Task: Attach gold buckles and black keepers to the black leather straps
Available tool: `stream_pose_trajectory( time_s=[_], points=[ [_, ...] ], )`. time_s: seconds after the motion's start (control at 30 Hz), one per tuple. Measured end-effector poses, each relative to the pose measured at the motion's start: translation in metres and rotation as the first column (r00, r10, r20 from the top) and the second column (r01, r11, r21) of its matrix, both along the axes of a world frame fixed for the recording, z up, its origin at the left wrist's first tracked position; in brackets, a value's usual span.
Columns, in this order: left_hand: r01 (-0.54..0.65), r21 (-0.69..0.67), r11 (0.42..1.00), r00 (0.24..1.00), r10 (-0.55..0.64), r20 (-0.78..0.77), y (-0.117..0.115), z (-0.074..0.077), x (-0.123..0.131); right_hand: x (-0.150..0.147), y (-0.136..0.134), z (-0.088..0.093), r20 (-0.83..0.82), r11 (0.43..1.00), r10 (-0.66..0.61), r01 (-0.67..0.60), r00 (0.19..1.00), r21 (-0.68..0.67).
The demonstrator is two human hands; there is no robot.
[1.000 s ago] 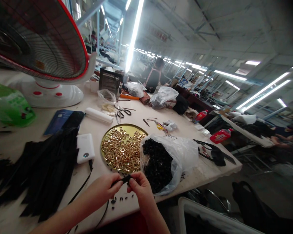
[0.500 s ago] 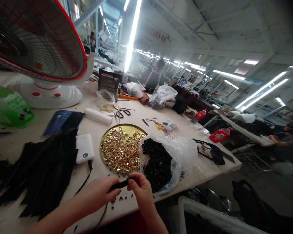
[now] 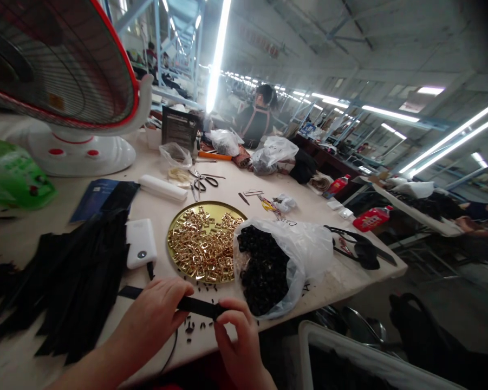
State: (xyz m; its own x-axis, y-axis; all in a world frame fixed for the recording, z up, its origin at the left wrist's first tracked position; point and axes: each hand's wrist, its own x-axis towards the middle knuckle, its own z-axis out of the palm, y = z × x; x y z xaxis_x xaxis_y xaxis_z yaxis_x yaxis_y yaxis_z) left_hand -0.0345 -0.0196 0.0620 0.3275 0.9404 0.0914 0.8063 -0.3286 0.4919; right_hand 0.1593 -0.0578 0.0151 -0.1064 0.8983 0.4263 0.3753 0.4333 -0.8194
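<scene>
A flat black strap [image 3: 201,307] is stretched between my hands just above the near table edge. My left hand [image 3: 156,309] grips it along its length, and its tail sticks out on the left. At the other end, my right hand [image 3: 239,333] pinches the strap tip; a small dark bit shows there, too unclear to name. Beyond them is a round gold tray [image 3: 216,208] with many gold metal buckles [image 3: 201,244]. Right of the tray, an open plastic bag [image 3: 308,249] holds small black pieces [image 3: 264,273]. Similar loose pieces [image 3: 190,327] are scattered below the strap.
Black straps [image 3: 85,271] are heaped at left, beside a white power bank [image 3: 141,244] with a cable. A fan [image 3: 77,151] and a green pouch [image 3: 16,173] stand behind. Scissors [image 3: 205,181] lie farther back. A light-rimmed bin [image 3: 304,338] is below the table's right edge.
My left hand has moved left along the strap, so a longer stretch shows between my hands and a tail appears behind it. My right hand has shifted slightly lower, still pinching the end.
</scene>
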Motion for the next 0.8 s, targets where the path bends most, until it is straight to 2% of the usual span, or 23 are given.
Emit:
stream_pose_trajectory(
  time_s=[0.13, 0.23, 0.6, 0.8],
  points=[
    [-0.051, -0.156, 0.986, 0.997, 0.06, 0.057, -0.001, -0.004, 0.0, -0.001, 0.0, -0.003, -0.043, 0.998, 0.006, -0.009, 0.999, -0.06],
    [-0.064, -0.224, 0.973, 0.994, 0.082, 0.075, -0.002, -0.004, 0.0, -0.001, -0.002, -0.006, -0.062, 0.995, 0.016, -0.022, 0.998, -0.101],
    [-0.069, -0.201, 0.977, 0.986, 0.097, 0.132, -0.016, -0.019, -0.006, 0.002, -0.004, -0.008, -0.058, 0.989, 0.006, -0.015, 0.998, -0.147],
    [-0.056, -0.303, 0.951, 0.986, 0.1, 0.13, -0.018, -0.017, -0.006, -0.001, -0.006, -0.011, -0.146, 0.977, -0.015, -0.017, 0.989, -0.212]
  ],
)
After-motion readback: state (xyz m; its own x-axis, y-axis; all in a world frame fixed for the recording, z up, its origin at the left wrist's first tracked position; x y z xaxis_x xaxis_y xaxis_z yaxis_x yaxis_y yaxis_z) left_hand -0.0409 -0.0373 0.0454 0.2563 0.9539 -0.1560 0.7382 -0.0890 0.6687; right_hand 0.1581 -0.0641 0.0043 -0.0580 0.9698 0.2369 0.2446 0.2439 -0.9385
